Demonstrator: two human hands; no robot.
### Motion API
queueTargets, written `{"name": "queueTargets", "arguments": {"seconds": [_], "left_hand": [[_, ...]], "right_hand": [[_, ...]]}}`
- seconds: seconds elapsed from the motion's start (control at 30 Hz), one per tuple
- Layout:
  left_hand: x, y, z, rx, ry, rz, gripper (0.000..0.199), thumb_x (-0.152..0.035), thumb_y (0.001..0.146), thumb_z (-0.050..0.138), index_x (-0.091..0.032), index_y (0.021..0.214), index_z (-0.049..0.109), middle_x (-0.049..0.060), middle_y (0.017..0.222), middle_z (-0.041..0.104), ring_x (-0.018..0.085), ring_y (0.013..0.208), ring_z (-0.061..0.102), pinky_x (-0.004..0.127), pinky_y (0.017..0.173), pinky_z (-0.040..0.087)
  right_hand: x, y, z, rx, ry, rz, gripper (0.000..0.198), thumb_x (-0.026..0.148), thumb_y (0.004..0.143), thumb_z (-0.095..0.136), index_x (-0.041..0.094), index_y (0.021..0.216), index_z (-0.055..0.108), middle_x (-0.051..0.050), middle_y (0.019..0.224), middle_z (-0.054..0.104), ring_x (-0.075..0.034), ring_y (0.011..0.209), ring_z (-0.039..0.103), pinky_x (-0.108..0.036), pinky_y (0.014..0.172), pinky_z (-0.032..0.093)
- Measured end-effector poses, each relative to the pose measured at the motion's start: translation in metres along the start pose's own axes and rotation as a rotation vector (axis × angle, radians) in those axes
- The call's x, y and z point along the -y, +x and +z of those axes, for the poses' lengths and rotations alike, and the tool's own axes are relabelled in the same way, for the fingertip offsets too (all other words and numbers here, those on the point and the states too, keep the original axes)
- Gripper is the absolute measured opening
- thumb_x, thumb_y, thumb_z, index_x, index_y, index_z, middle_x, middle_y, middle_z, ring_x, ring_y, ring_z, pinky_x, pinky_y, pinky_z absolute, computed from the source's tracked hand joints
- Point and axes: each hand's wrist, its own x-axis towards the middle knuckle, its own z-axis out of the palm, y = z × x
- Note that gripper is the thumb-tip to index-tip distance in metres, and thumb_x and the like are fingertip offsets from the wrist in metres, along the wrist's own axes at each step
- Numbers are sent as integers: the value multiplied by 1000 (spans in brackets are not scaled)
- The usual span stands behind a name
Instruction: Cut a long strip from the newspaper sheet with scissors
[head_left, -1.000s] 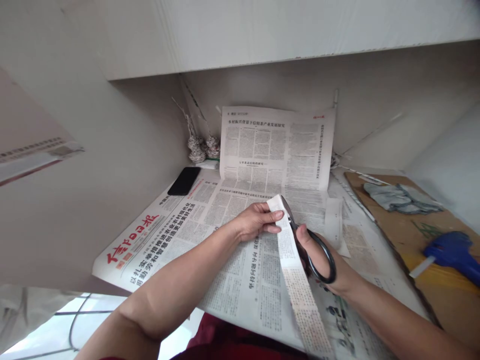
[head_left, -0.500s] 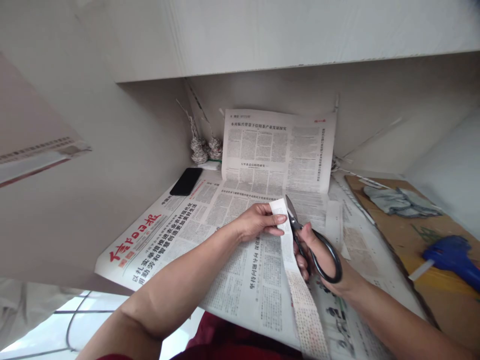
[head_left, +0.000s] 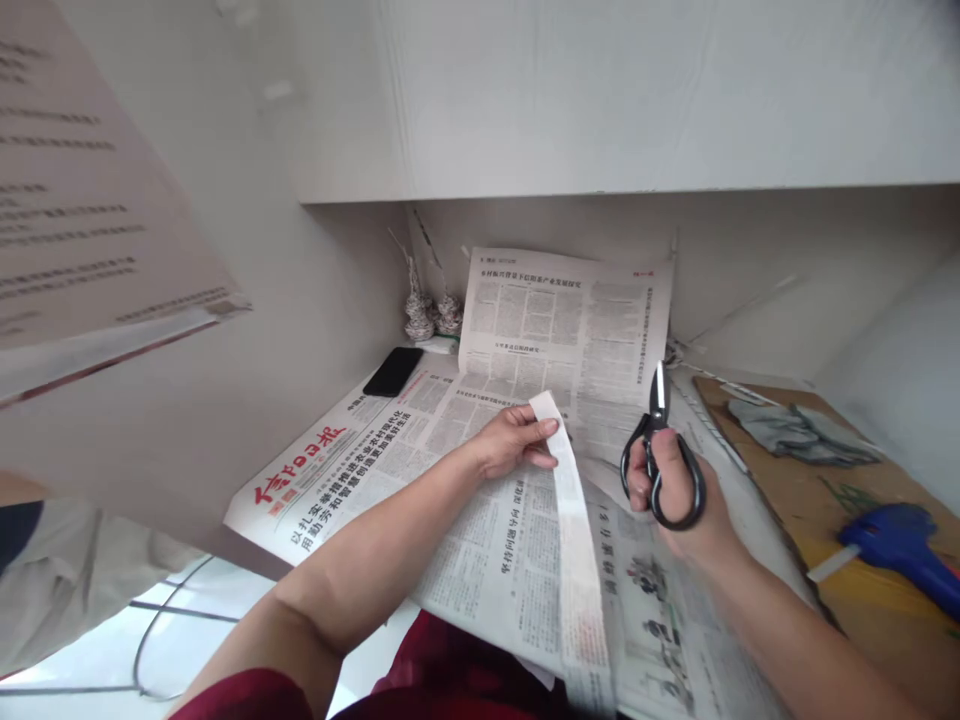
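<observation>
Between the thumb and fingers of my left hand (head_left: pixel 517 440) is the top end of a long printed paper strip (head_left: pixel 579 540). The strip hangs down toward my lap, over the table's near edge. My right hand (head_left: pixel 686 490) grips black-handled scissors (head_left: pixel 661 450), thumb and fingers through the loops. Their blades point up and look closed, apart from the strip and to its right. Beneath both hands lies an open newspaper (head_left: pixel 480 500), its far part propped up against the back wall.
A black phone (head_left: pixel 392 371) rests at the newspaper's left. Behind it stand woven paper pieces (head_left: pixel 420 312). On the right, a cardboard sheet (head_left: pixel 757 440) carries a grey cloth (head_left: pixel 802 432) and a blue glue gun (head_left: pixel 896 545). A white overhang (head_left: pixel 600 110) runs above the table.
My right hand with the scissors has moved away to the right from the strip, and the blades have come together. My left hand keeps its hold on the strip. The view has shifted slightly.
</observation>
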Motion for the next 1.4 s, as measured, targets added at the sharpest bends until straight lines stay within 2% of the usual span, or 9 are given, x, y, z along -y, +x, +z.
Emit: {"name": "queueTargets", "arguments": {"seconds": [0.27,0.37,0.6,0.77,0.83,0.97,1.07,1.17,1.4], "left_hand": [[-45,-34,-4,-301,72,220,38,-49,85,74,-18,82,53,-4,60,60,7,43,56,14,38,48],[-86,-83,-19,-339,191,237,37,-48,83,76,-17,79,55,-3,56,60,3,32,40,13,28,32],[-217,-210,-51,-483,475,227,32,-31,69,89,-13,82,66,-2,58,64,6,44,54,12,39,41],[-260,-246,-57,-616,787,226,31,-40,79,75,-15,92,63,-2,68,65,9,55,59,17,52,45],[-263,-239,-68,-632,950,151,35,-45,80,70,-17,100,63,-2,74,65,12,63,61,21,58,48],[-248,-194,-107,-569,1165,-100,30,-40,69,83,-16,81,69,-5,61,54,7,53,45,17,46,34],[-223,-149,-138,-580,1173,-218,24,-35,75,81,-16,85,71,-1,72,64,13,64,57,23,54,48],[-198,-109,-160,-620,1171,-287,28,-35,95,65,-14,113,65,7,107,68,18,89,67,36,76,59],[-176,-48,-184,-776,1268,-167,38,-37,96,63,-17,129,59,11,129,62,24,109,64,46,90,57]], "right_hand": [[4,8,-12,-133,-118,-144,50,70,79,70,22,71,60,5,53,54,-9,43,50,-23,45,46],[4,12,-16,-111,-151,-130,49,69,80,69,22,70,60,5,53,54,-10,43,52,-23,45,46],[-5,15,-19,21,-248,-54,49,68,79,71,20,70,62,3,55,56,-12,45,51,-25,44,46],[-12,15,-19,81,-379,-54,50,70,81,66,21,70,60,2,56,57,-13,47,52,-26,46,45],[-14,17,-20,83,-464,-76,50,70,82,65,22,68,58,2,54,56,-14,46,51,-27,46,43],[-19,20,-23,77,-668,-181,49,69,75,71,24,62,55,4,49,52,-14,46,45,-28,48,35],[-23,21,-22,82,-782,-267,52,72,72,70,25,60,53,5,48,47,-14,48,40,-28,50,32],[-27,22,-23,94,-855,-321,54,74,75,66,25,60,49,6,50,43,-15,51,37,-28,51,32],[-26,28,-31,85,-957,-328,50,71,82,60,26,62,51,5,51,45,-15,50,39,-28,50,34]]}}
